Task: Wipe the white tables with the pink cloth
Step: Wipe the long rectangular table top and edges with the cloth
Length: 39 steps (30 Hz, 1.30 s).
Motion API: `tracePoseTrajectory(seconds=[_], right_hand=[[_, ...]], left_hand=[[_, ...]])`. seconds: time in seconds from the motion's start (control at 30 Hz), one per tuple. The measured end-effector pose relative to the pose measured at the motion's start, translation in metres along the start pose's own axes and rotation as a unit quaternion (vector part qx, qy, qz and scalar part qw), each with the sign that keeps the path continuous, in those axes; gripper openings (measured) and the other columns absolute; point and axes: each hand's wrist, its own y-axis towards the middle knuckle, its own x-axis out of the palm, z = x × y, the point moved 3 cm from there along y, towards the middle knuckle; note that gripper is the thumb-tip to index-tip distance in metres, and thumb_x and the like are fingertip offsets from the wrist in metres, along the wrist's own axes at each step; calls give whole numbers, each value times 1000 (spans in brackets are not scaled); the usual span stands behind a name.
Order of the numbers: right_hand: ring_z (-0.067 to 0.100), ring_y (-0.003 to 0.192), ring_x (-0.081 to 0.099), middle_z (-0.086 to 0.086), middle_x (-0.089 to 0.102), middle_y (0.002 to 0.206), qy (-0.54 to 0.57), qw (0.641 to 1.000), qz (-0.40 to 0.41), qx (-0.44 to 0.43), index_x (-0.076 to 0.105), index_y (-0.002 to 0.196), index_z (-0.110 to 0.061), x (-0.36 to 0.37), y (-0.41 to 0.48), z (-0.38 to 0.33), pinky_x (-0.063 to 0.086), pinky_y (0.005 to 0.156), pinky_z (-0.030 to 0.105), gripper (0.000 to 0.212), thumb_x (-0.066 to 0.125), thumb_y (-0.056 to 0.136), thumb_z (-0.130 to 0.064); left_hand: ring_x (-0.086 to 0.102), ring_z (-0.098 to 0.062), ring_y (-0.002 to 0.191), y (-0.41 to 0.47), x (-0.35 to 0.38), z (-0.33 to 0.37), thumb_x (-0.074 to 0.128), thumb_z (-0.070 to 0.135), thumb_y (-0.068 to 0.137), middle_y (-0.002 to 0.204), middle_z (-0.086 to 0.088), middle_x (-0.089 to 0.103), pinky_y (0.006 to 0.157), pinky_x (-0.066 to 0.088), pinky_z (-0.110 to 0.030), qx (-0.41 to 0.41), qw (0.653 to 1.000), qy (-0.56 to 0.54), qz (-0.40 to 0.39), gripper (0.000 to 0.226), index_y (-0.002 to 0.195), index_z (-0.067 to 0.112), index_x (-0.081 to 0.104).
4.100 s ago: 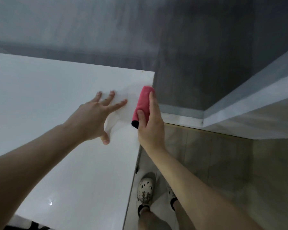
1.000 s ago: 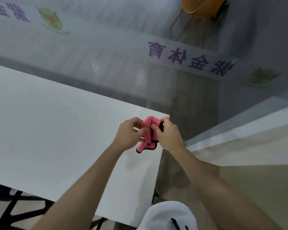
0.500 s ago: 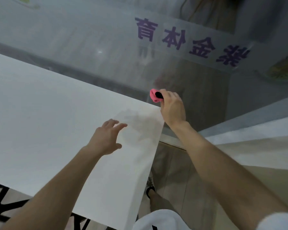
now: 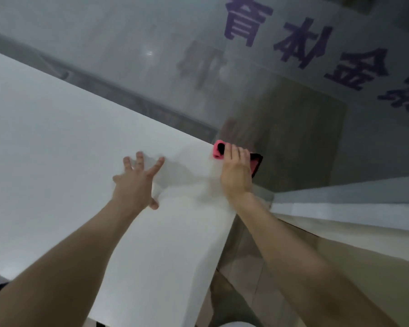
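At the far right corner of the white table [image 4: 57,161], your right hand [image 4: 236,175] lies on top of the folded pink cloth [image 4: 218,153] and presses it down on the tabletop. The fingers [image 4: 233,153] lie close together and nearly straight across the cloth. Your thumb is hidden under the palm, so whether it also pinches the fabric cannot be told. One rolled end of the cloth, pink with a black edge, shows just past your fingertips on the left. A darker flap sticks out on the right and hangs past the table's right edge.

Your left hand [image 4: 135,182] is to the left of the cloth and well apart from it, palm down on the tabletop. Its fingers are spread wide and straight and grasp nothing. Its soft shadow falls on the white surface between the two hands.

Both bare forearms reach in from the near edge of the picture. Beyond the table's far edge is a glass partition [image 4: 151,67] bearing large purple characters [image 4: 302,46]. To the right of the table, a pale ledge [image 4: 340,208] runs along above a tiled floor [image 4: 257,279]. The whole view is slightly blurred
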Motion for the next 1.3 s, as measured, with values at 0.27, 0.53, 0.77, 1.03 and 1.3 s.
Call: tracePoseTrajectory(seconds=[0.27, 0.53, 0.77, 1.03, 1.3], right_hand=[[40, 116, 60, 19, 64, 123, 6, 1000, -26, -5, 55, 144, -4, 7, 6, -9, 46, 110, 52, 62, 49, 83, 1], [38, 101, 63, 16, 67, 109, 22, 1000, -22, 4, 61, 131, -7, 10, 49, -98, 49, 98, 51, 54, 31, 86, -10], [41, 117, 65, 23, 69, 123, 3, 997, -47, 55, 59, 140, 0, -11, -17, 29, 50, 111, 53, 55, 52, 86, 7], [40, 109, 65, 20, 69, 117, 81, 993, -87, -24, 60, 138, -3, 13, 75, -128, 48, 102, 48, 50, 38, 92, -2], [45, 106, 64, 24, 66, 116, 33, 996, -76, 20, 57, 137, 1, 0, 44, -67, 49, 101, 52, 53, 54, 85, 7]], left_hand=[[7, -50, 156, -1, 0, 2, 100, 58, 55, 175, -14, -4, 94, 56, -62, 8, 1000, 24, 6, 156, 161, 56, -14], [8, -50, 157, -1, 3, 0, 99, 59, 57, 176, -14, -4, 95, 55, -60, 5, 999, 31, 15, 155, 161, 55, -16], [6, -49, 157, 0, 5, 0, 99, 59, 56, 176, -14, -5, 97, 54, -61, 10, 999, 27, 16, 156, 161, 55, -16], [0, -48, 161, -1, 4, -2, 97, 59, 62, 177, -14, -11, 104, 51, -61, 10, 1000, 18, 11, 152, 159, 57, -21], [4, -49, 160, -1, 3, 2, 95, 62, 63, 177, -13, -7, 104, 50, -59, 28, 999, 14, 5, 146, 163, 54, -11]])
